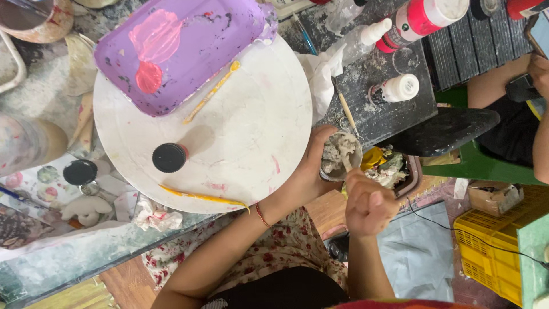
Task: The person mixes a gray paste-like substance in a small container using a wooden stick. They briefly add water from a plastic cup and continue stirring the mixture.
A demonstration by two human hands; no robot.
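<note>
Head view, looking down. The left hand (314, 166) cups a small round cup of pale grey paste (340, 154), fingers wrapped around its wall, held just off the near edge of the large white round board (251, 131) on the worktop. The right hand (369, 203) is closed in a fist, fingers clamped on a short stirring stick (346, 163) whose tip is sunk in the paste. Stirring of this kind appears best done with the cup braced firmly, the stick kept low and swept along the wall so no lumps cling and nothing spills over the rim. On the board lie a lilac rectangular plastic tray (189, 46) smeared with pink paint, a black-capped bottle (170, 157) and two yellow-stained brushes (203, 197). Beyond the cup stand a small white-capped bottle (397, 88) and a pink paint bottle with a white cap (423, 17); a brown tub holding lumpy pale material (394, 171) sits beside the cup. Another person's arm (503, 80) shows at the right edge.
</note>
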